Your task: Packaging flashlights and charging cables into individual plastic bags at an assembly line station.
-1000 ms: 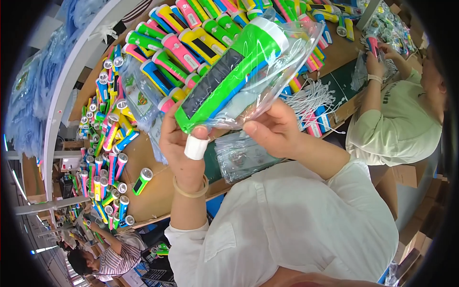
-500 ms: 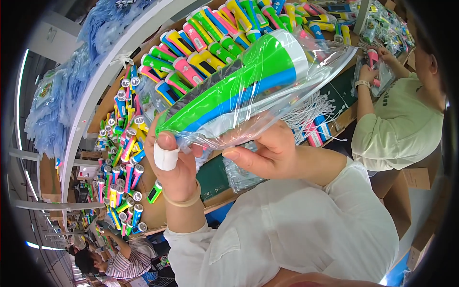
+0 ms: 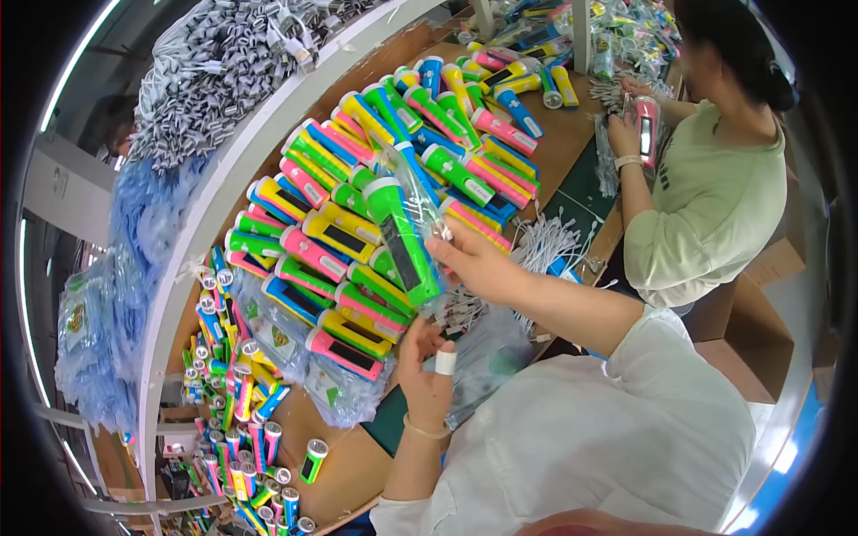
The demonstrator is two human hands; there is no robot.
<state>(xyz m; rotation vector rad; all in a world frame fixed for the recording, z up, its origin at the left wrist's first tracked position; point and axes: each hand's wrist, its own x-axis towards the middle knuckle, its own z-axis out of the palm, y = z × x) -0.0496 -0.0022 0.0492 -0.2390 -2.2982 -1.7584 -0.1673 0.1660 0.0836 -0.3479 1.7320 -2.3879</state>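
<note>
A green and blue flashlight (image 3: 399, 246) with a dark panel and a white head sits tilted inside a clear plastic bag, held up above the pile. My right hand (image 3: 474, 259) grips it from the right side, thumb over the bag. Just below its lower end is my left hand (image 3: 424, 371), fingers apart and loosely bent, with a white wrap on one finger. Nothing shows in the left hand; whether its fingertips touch the bag I cannot tell. Behind the flashlight, rows of pink, yellow, green and blue flashlights (image 3: 338, 234) lie stacked.
White cables (image 3: 550, 243) lie right of my hand; clear bags (image 3: 487, 357) are near my body. More flashlights (image 3: 239, 384) stand at the left. A white frame bar (image 3: 192, 223) curves past hanging bags (image 3: 107, 313). A co-worker (image 3: 706, 196) at the right holds a pink flashlight (image 3: 645, 134).
The bagged flashlight has moved away from me and now points head-up. My left hand has come off it and dropped below. The view has shifted, showing more of the pile.
</note>
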